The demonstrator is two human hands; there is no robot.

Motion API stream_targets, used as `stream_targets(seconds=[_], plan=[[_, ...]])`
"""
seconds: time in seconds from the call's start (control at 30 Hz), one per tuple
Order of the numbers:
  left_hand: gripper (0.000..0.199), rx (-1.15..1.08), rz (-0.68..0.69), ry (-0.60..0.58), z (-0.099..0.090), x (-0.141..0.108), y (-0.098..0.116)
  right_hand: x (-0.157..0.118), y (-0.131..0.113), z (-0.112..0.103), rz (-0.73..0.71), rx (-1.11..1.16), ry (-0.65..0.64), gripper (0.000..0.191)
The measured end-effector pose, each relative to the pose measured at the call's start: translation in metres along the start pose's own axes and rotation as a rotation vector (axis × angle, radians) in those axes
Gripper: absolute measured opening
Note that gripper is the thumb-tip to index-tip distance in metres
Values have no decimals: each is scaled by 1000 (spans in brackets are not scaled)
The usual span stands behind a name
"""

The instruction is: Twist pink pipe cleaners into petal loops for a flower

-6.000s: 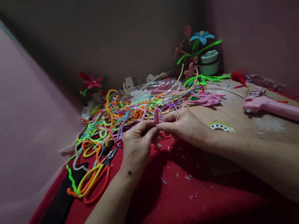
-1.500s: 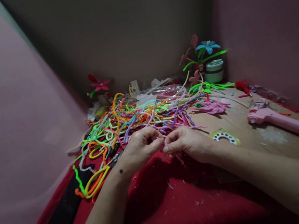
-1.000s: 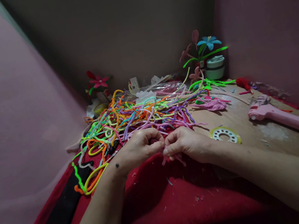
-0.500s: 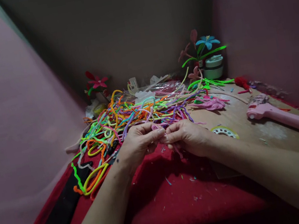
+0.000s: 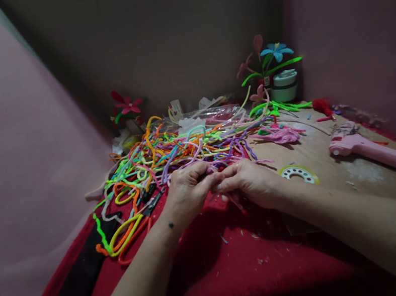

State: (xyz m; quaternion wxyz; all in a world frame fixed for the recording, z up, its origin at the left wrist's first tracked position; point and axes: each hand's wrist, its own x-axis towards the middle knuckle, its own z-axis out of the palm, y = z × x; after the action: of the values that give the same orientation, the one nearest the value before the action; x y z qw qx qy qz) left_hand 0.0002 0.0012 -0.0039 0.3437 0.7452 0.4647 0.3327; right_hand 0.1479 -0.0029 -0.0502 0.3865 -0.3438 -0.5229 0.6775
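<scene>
My left hand (image 5: 192, 188) and my right hand (image 5: 249, 181) meet over the near side of the table, fingertips pressed together. Between them they pinch a pink pipe cleaner (image 5: 237, 202), whose end hangs down under the right fingers. Its upper part is mostly covered by my fingers, so its shape there cannot be made out. Just beyond the hands lies a tangled heap of coloured pipe cleaners (image 5: 167, 148). Left of my left wrist, a pair of scissors (image 5: 151, 204) lies partly under the heap.
A pink glue gun (image 5: 374, 147) lies on a brown board (image 5: 329, 196) at right, near a tape roll (image 5: 298, 173) and a pink pipe-cleaner bundle (image 5: 282, 134). A black phone-like slab (image 5: 76, 281) is at left. Pipe-cleaner flowers (image 5: 276, 52) stand at the back. Scraps dot the red cloth (image 5: 235, 274).
My left hand has turned slightly and its wrist has shifted right, showing more of the scissors. Both hands still pinch the pink pipe cleaner. The view has shifted a little.
</scene>
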Motion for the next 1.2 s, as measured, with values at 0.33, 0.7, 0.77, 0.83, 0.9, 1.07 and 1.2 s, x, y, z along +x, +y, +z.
stream_targets(seconds=[0.33,0.7,0.77,0.83,0.9,1.07,1.2], plan=[[19,-27,23,144,3,5,-10,1,-4,2,12,-38,83,22],[19,-411,-77,237,5,9,-11,1,-3,2,-9,12,106,21],[18,-487,-99,250,1,11,-13,2,-4,0,-14,25,127,21],[19,-497,-145,191,-1,12,-14,3,-4,-2,-22,61,147,21],[21,-482,-193,60,-1,11,-14,4,-4,-4,-47,93,168,20],[18,-300,-231,-192,1,8,-9,4,-8,-5,-91,97,193,22],[17,-134,-284,-149,2,7,-5,5,-7,-6,-95,69,220,25]])
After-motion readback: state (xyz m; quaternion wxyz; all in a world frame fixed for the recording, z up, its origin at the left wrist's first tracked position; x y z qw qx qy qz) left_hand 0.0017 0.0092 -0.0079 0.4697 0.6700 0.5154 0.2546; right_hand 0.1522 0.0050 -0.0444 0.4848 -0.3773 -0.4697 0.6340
